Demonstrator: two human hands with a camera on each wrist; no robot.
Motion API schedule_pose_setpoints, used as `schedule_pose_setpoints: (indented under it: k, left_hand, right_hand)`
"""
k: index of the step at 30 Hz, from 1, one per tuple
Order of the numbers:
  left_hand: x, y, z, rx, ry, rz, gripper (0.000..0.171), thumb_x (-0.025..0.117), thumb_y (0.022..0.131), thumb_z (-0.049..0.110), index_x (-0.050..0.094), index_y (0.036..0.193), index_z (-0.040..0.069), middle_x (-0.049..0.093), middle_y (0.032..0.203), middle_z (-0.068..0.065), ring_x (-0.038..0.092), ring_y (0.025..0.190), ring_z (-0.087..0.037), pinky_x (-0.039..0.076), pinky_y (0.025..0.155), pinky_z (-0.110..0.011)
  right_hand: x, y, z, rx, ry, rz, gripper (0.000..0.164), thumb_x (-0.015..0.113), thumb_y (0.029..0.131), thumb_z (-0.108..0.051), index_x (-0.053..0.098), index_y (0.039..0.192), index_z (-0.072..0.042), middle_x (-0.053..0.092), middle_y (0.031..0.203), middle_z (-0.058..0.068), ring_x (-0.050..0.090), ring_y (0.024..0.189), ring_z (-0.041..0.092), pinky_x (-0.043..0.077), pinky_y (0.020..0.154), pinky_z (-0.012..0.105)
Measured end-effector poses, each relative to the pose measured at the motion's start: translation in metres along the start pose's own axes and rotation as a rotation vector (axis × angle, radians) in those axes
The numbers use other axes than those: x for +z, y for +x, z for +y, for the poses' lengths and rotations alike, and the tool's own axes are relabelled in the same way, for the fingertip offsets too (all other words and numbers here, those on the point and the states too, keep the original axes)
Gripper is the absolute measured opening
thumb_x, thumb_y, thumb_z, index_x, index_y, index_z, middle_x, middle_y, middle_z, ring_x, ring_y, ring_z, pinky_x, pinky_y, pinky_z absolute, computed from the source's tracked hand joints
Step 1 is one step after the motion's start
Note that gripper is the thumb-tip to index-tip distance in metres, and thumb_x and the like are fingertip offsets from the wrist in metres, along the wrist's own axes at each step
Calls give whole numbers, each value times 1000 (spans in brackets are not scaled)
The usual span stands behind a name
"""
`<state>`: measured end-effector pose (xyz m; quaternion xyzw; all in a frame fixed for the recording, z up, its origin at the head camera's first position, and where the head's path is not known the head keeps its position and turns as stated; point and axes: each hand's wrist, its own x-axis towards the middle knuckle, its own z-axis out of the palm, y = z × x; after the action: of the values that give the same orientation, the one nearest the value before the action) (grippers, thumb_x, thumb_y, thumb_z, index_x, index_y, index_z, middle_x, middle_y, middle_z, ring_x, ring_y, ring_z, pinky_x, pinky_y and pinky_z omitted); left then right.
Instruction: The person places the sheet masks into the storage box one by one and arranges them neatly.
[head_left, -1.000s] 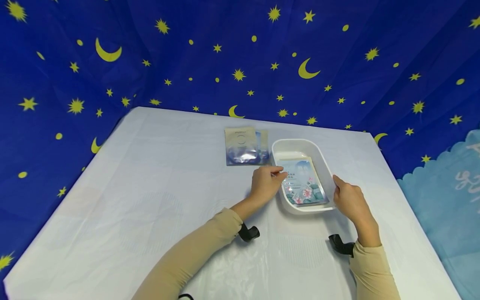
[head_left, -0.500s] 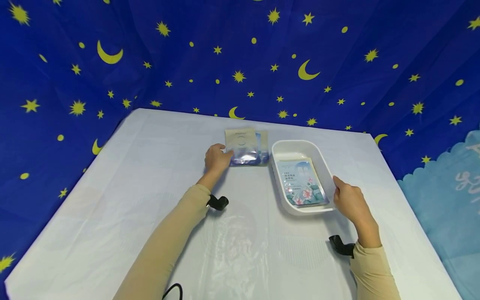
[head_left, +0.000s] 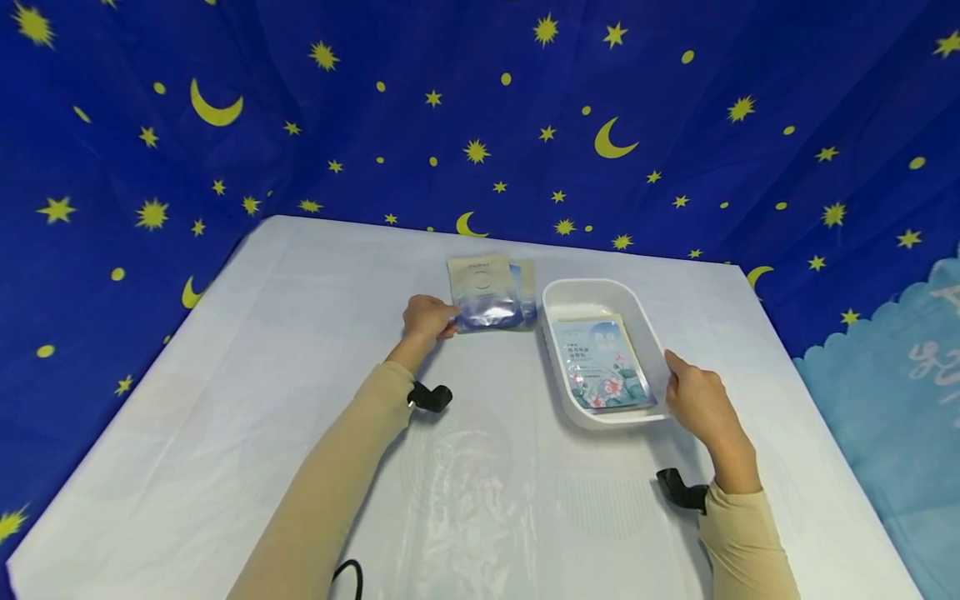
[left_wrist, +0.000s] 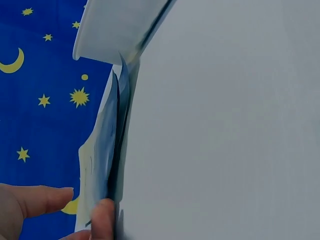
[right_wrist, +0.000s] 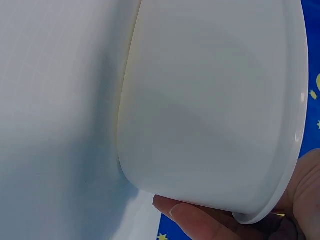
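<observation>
one white tub [head_left: 615,422] with a flowered sachet [head_left: 606,364] sat gripped by the right hand [head_left: 701,402], seemingly for steadiness, while the left hand [head_left: 427,317], fingers partly spread, met silvery sachets [head_left: 486,296] beside it, pinch or touch unclear.

Two plain beige sleeves [head_left: 330,479] — long, lightly creased — each with a bent black fitting [head_left: 431,397] by the cuff [head_left: 396,385], its details hard to tell.

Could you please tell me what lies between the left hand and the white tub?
In the head view, overlapping packets lie on the table between the left hand and the white tub.
</observation>
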<state>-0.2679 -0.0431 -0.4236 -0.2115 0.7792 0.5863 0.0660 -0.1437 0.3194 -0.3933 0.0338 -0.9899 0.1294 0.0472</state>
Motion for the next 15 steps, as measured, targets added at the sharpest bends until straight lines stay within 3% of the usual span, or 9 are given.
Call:
schedule_pose_setpoints:
  k: [7,10,15]
  left_hand:
    - [8,0,-3,-15,-287,-48,23,68,85,-3,65,105,-12,59,58,1,56,43,-3,52,47,-15]
    - [12,-1,-3,-14,-386,-52,25,67,86,-4,63,108,-15,59,60,0,55,44,-2,50,46,-12]
    - [20,0,-5,24,-366,3,39,72,82,-5,59,118,-13,64,91,-12,58,54,-4,53,54,-13]
  right_hand:
    - [0,1,0,3,0,-2,44,43,92,2,48,133,16,56,119,40,64,93,50,52,70,57]
    - [0,1,0,4,1,-3,44,43,91,2,48,133,16,56,119,40,64,92,49,52,68,56]
    - [-1,2,-1,12,-3,-1,44,43,92,2,48,133,16,56,119,41,64,85,44,51,66,54]
